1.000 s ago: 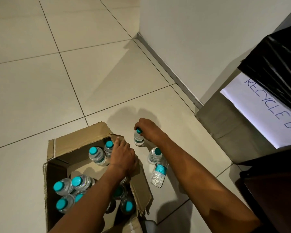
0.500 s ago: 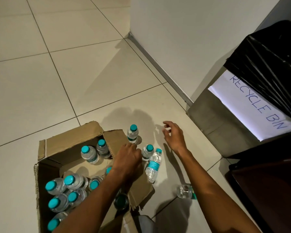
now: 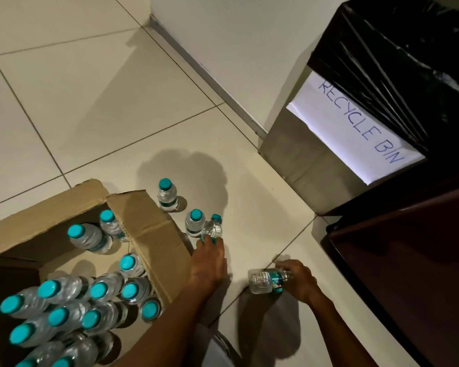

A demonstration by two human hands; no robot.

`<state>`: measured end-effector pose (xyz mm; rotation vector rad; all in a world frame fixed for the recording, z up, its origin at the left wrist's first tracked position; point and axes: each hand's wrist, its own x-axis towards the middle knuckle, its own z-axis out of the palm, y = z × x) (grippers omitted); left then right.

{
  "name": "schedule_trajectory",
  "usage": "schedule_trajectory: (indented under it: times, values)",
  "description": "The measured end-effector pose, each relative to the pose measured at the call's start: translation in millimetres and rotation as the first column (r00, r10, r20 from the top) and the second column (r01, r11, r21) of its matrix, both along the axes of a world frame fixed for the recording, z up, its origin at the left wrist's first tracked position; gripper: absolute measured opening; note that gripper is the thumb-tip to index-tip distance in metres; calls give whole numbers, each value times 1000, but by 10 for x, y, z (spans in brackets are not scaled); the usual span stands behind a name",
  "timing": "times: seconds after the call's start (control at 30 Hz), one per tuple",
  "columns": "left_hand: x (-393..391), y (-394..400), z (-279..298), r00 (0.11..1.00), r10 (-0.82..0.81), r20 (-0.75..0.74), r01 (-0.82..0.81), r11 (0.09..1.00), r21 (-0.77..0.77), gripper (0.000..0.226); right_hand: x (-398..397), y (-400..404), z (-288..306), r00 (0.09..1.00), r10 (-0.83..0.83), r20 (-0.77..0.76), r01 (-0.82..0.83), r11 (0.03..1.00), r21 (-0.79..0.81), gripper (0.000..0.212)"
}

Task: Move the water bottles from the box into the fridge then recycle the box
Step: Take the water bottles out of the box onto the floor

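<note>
Box (image 3: 141, 223) sits open on the floor (image 3: 96, 107), mostly full; I judge unloading barely begun, with the recycle bin (image 3: 316, 165) waiting. Two bottles stand outside. My left hand (image 3: 210, 263) fingers pinch a tilted bottle (image 3: 213, 229); right hand (image 3: 298, 280) fingers curl round a lying bottle (image 3: 265, 282).

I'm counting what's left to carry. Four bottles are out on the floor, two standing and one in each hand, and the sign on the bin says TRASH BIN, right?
Not quite: the head view shows the sign on the bin reads RECYCLE BIN. The rest holds: two bottles stand on the floor, the left hand grips one, and the right hand holds another.
</note>
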<state>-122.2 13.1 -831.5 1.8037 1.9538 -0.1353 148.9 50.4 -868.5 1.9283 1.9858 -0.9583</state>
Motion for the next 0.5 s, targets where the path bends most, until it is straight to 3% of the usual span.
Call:
schedule_trajectory:
  times: [0.1,0.17,0.23,0.37,0.5]
  values:
    - [81,2,-209,991,132,-18,-132,990,-39,56,54,-70,-40,999,32,-42,-34,998,-49,23]
    - [87,23,-300,987,152,-43,-154,988,-27,61,60,-110,-62,996,62,-65,-66,996,-61,35]
    - [63,65,-353,983,179,-43,-180,983,-22,67,69,-152,-52,995,-6,-97,2,999,-38,40]
    - [-9,78,-410,947,311,82,-313,950,10,72,62,-295,-27,980,-20,-197,10,999,-53,43]
    - [-39,15,-443,925,328,190,-327,944,-38,79,-22,-382,-47,969,-10,-246,13,1000,14,40]
